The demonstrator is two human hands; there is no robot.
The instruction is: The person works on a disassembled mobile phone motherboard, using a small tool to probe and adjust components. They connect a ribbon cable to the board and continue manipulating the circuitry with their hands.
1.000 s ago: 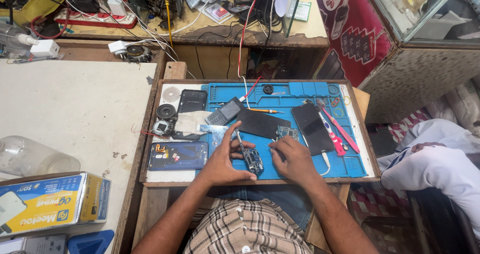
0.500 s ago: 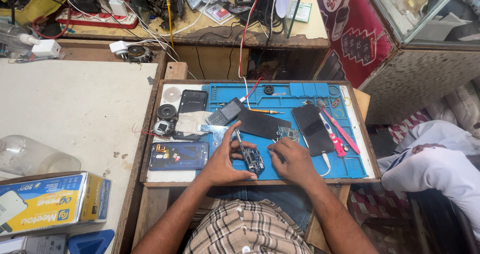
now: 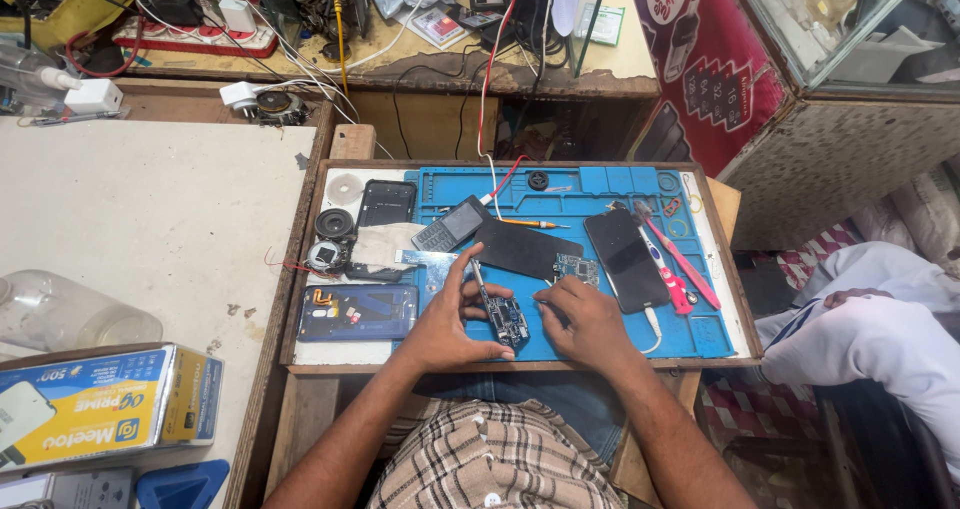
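- Left hand (image 3: pixel 445 324) pinches a small blue circuit board (image 3: pixel 505 319), thumb under, index finger stretched up toward 12 o'clock; a thin metal tool (image 3: pixel 479 277) sits between finger and board, its tip on the board's upper end.
- Right hand (image 3: pixel 585 319) rests just at 3 o'clock of the board, fingers curled together, knuckles up; cannot tell if it grips anything, fingertips hidden.
- Board sits at 6 o'clock of the blue work mat (image 3: pixel 600 194), near its front edge, tilted, long axis running 11 to 5 o'clock.
- Mat lies in a wooden tray (image 3: pixel 520 364) on the desk (image 3: pixel 150 219).
- Black phone back panel (image 3: pixel 525 247) at 12 o'clock of the board, flat on the mat.
- Small green board (image 3: pixel 575 267) just at 12 o'clock of the right hand.
- Dark smartphone (image 3: pixel 625 259) at 2 o'clock of the right hand, screen up, off.
- Pink toothbrush (image 3: pixel 680 259) beside the smartphone, at its 3 o'clock.
- Keypad phone (image 3: pixel 450 224) at 11 o'clock of the board.
- Opened blue phone shell (image 3: pixel 357 312) at 9 o'clock of the left hand, insides showing.
- Round speaker parts (image 3: pixel 333 226) at 10 o'clock, left mat edge.
- Yellow and blue carton (image 3: pixel 105 404) and clear plastic jar (image 3: pixel 60 314) far at 9 o'clock on the desk.
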